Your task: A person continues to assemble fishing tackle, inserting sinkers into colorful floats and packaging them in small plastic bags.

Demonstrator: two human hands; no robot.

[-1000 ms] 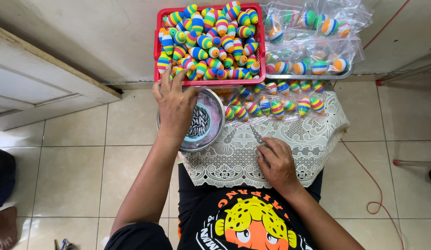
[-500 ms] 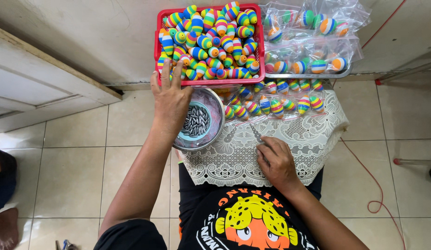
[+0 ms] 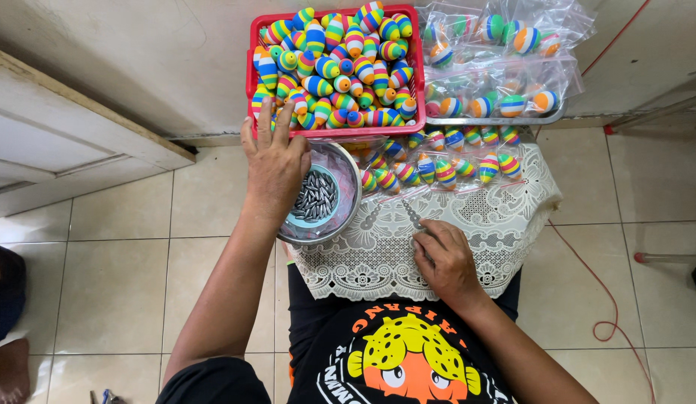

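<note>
**Hands at the metal bowl and the lace cloth**

Your left hand [image 3: 275, 166] lies spread wide over the far left rim of the round metal bowl [image 3: 346, 202], fingers stretched toward the red basket [image 3: 252, 75] and gripping nothing. Inside the bowl, a smaller pale blue dish [image 3: 297, 221] holds a heap of small dark grey oval pieces [image 3: 316, 199].

Just right of the bowl, your right hand [image 3: 443, 256] rests on the white lace cloth [image 3: 378, 258] covering the surface, fingers curled narrow around a thin metal piece [image 3: 413, 218] whose tip pokes out toward the bowl.

Directly beyond the bowl, the red basket is piled with egg-shaped floats [image 3: 340, 56] striped in green, yellow, blue, pink and orange. Right of the bowl, along the cloth's far edge, lies a row of small clear packets [image 3: 445, 161], each with striped floats inside. Farther beyond and right of the bowl, a grey tray [image 3: 497, 120] carries larger clear bags [image 3: 505, 45] of the same floats.
</note>
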